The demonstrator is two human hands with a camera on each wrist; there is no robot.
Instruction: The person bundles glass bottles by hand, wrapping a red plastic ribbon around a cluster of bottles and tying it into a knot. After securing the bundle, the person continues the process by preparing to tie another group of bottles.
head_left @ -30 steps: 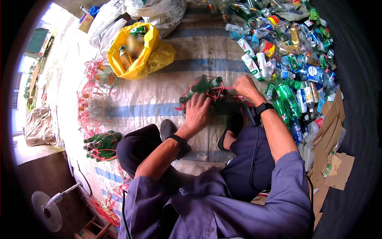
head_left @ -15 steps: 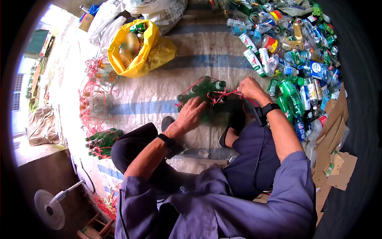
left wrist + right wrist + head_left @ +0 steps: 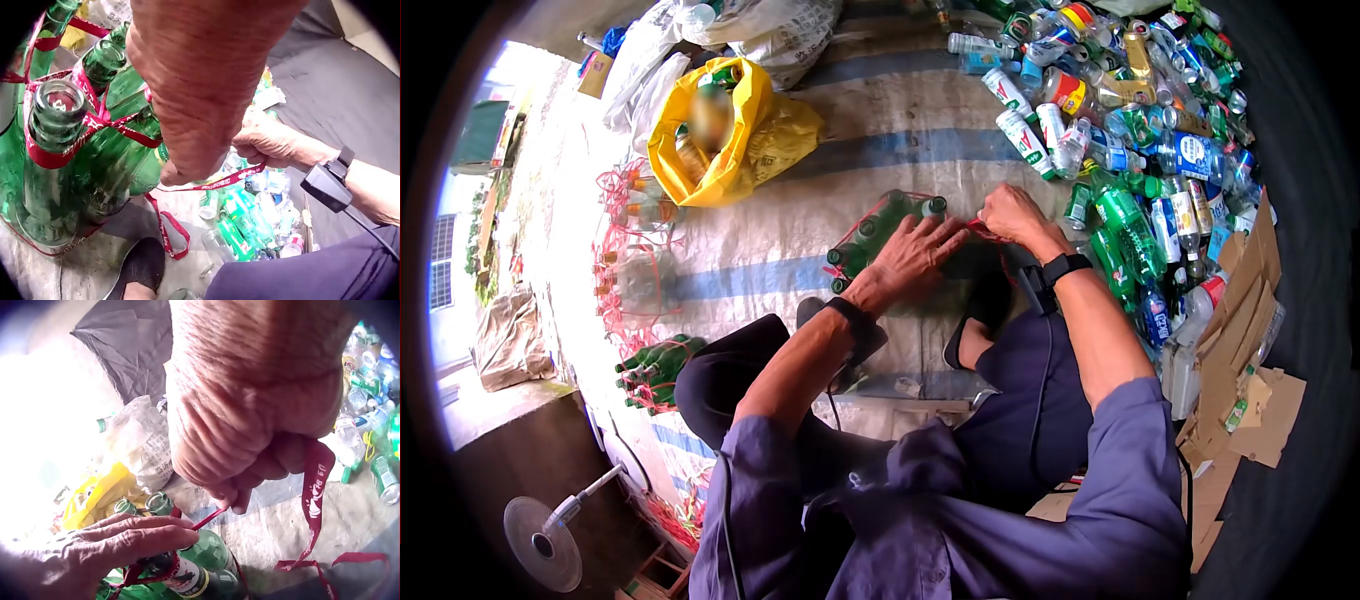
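A bundle of green glass bottles (image 3: pixel 53 194) stands upright on the ground, with red printed ribbon (image 3: pixel 62 153) looped around the necks. My left hand (image 3: pixel 910 258) lies over the right side of the bundle, its fingers straight across the bottle tops in the right wrist view. To the right of the bottles, my right hand (image 3: pixel 1015 215) grips the red ribbon in curled fingers. A short stretch of ribbon runs taut from that fist to the bundle beneath the left hand. The loose ribbon tail (image 3: pixel 315 494) hangs from the fist down to the ground sheet.
A heap of plastic bottles and cans (image 3: pixel 1140 150) spreads along the right, beside flattened cardboard (image 3: pixel 1225 350). A yellow bag (image 3: pixel 745 130) stands at the upper left. Tied bottle bundles (image 3: pixel 645 275) line the left side. A shoe (image 3: pixel 140 269) is close to the bundle.
My left hand has moved right, from the near side of the bundle to over its right-hand bottles, with fingers straighter. My right hand still grips the ribbon. The head view has shifted slightly.
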